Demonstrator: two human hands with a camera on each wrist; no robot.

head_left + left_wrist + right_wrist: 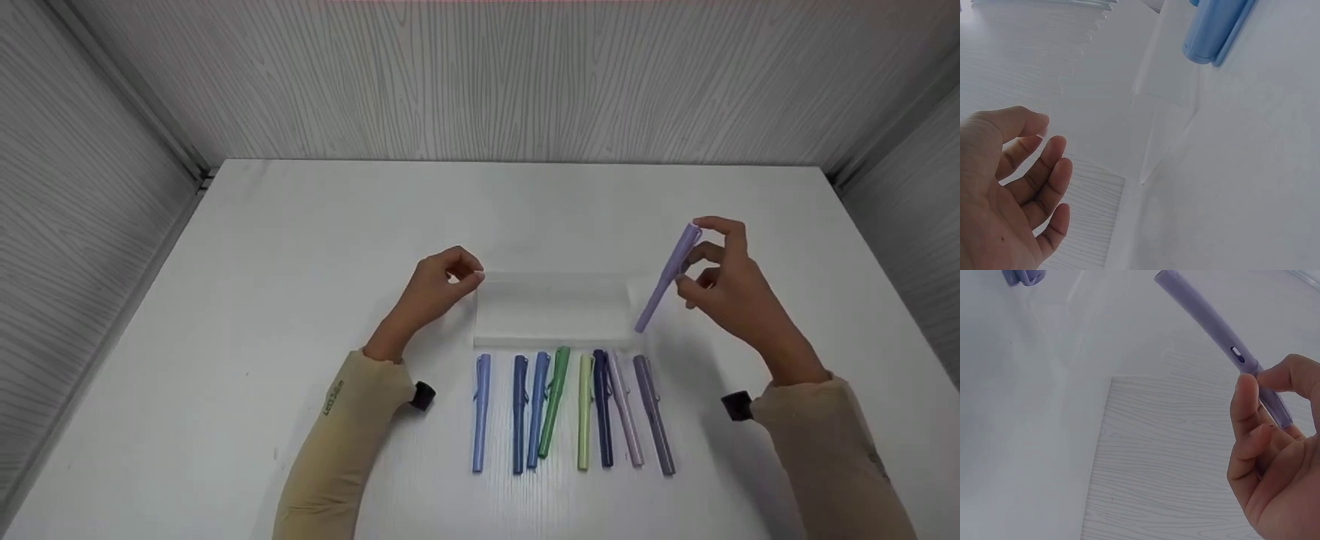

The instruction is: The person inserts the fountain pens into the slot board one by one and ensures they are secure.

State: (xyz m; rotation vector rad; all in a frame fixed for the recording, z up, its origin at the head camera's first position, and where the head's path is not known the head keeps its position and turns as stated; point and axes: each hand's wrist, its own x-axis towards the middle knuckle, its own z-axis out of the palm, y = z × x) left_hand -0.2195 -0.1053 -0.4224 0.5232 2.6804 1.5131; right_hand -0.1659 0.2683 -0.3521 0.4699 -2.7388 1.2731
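Note:
My right hand (724,285) pinches a lavender pen (666,281) and holds it tilted above the right end of a clear plastic tray (555,337). In the right wrist view, thumb and fingers grip the pen (1213,326) near one end, with a small oval window in its barrel. At the tray's far left corner, my left hand (442,281) pinches the rim between thumb and forefinger. The left wrist view shows the other fingers of this hand (1022,185) loosely curled beside the see-through tray (1100,112), which has a wavy edge.
Several capped pens lie in a row in front of the tray, among them a light blue pen (481,412), a green pen (554,401), a yellow-green pen (585,412), a navy pen (603,412) and a dark purple pen (655,416). Grey wood-grain panels (487,82) enclose the white table (337,217).

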